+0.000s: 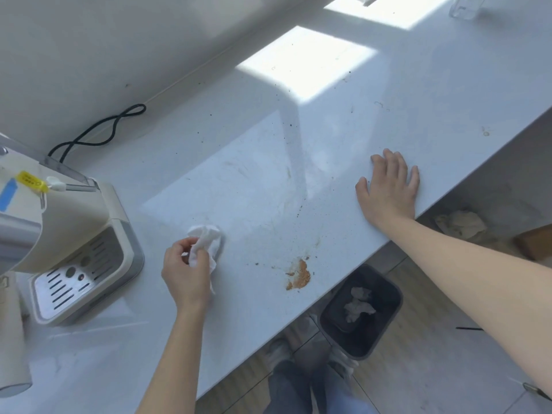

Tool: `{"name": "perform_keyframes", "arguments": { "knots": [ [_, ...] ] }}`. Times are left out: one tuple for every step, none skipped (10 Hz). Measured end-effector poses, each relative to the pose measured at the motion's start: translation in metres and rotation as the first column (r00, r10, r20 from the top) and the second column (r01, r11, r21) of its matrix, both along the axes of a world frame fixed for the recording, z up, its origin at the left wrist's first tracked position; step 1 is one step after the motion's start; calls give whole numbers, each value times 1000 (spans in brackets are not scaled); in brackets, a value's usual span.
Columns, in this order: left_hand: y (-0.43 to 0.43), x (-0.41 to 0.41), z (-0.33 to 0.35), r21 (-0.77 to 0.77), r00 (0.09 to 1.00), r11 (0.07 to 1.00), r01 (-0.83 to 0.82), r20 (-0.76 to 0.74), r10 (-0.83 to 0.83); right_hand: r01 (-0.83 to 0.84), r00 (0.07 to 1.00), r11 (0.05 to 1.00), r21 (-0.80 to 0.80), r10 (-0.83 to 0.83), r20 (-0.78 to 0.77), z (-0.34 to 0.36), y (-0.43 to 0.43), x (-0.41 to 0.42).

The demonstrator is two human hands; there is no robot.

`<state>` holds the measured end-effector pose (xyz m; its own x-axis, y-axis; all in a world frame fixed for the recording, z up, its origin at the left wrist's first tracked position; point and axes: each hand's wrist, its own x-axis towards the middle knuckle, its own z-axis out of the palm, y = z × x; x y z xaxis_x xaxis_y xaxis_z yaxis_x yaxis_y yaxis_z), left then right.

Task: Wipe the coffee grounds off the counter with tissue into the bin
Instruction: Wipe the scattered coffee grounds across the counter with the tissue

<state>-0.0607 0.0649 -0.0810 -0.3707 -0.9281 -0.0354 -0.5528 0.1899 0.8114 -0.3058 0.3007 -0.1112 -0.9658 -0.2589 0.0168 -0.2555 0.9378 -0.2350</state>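
A small brown heap of coffee grounds lies near the front edge of the pale counter, with dark specks scattered further back. My left hand is closed around a crumpled white tissue, which touches the counter well to the left of the heap. My right hand lies flat on the counter by its front edge, fingers spread, holding nothing. A dark bin stands on the floor below the counter edge, just under the heap, with crumpled tissues inside.
A cream coffee machine with a metal drip tray stands at the left, its black cord trailing along the wall. A clear glass sits far back right. Under the counter lie crumpled paper and a brown box.
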Motion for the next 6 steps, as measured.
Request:
{"name": "perform_keyframes", "arguments": {
  "knots": [
    [3,-2,-8,-177,954,958,227,240,-181,1,1000,1000,0,-1,3,0,-1,0],
    [19,-5,-7,-188,918,925,332,291,-270,-1,1000,1000,2,1,5,0,-1,1],
    [43,-6,-6,-178,885,888,425,288,-365,1,1000,1000,7,-1,5,1,-1,1],
    [68,-12,-6,-160,844,847,506,292,-449,4,1000,1000,15,-4,8,0,-3,2],
    [89,-18,-5,-137,811,819,558,297,-503,4,1000,1000,11,-5,6,1,-3,2],
    [105,-22,-5,-98,803,818,566,291,-520,6,1000,1000,15,-6,4,0,-2,2]
  ]
}}
